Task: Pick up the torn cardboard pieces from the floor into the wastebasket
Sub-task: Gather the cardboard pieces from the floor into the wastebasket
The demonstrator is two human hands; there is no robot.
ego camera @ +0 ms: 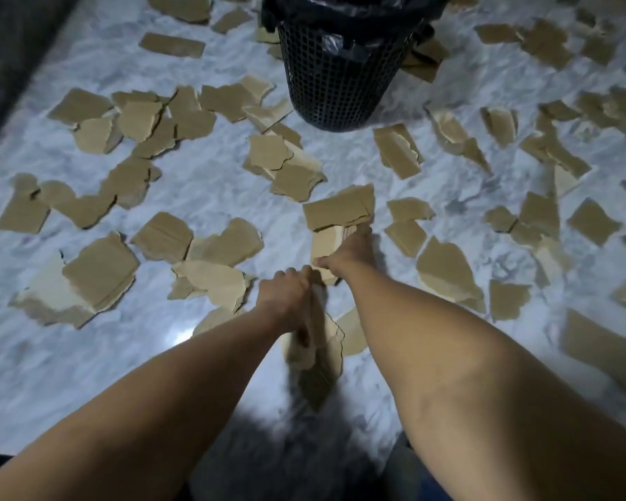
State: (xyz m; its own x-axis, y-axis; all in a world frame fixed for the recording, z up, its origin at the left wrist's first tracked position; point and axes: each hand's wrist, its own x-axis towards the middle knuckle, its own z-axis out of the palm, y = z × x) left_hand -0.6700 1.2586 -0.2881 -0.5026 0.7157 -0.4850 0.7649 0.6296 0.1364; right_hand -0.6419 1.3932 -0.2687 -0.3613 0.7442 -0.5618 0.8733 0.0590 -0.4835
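Several torn brown cardboard pieces (pixel 167 121) lie scattered over the white marble floor (pixel 203 182). A black mesh wastebasket (pixel 344 66) with a black bag liner stands at the top centre. My left hand (pixel 286 298) is shut on a bunch of cardboard pieces (pixel 322 359) that hangs below it, blurred. My right hand (pixel 347 253) reaches forward and grips a stack of cardboard pieces (pixel 337 211) lying on the floor just ahead. The two hands are nearly touching.
A dark surface (pixel 11 59) borders the floor at the upper left. More cardboard (pixel 445 269) lies to the right of my right arm and around the basket on both sides. My legs are at the bottom edge.
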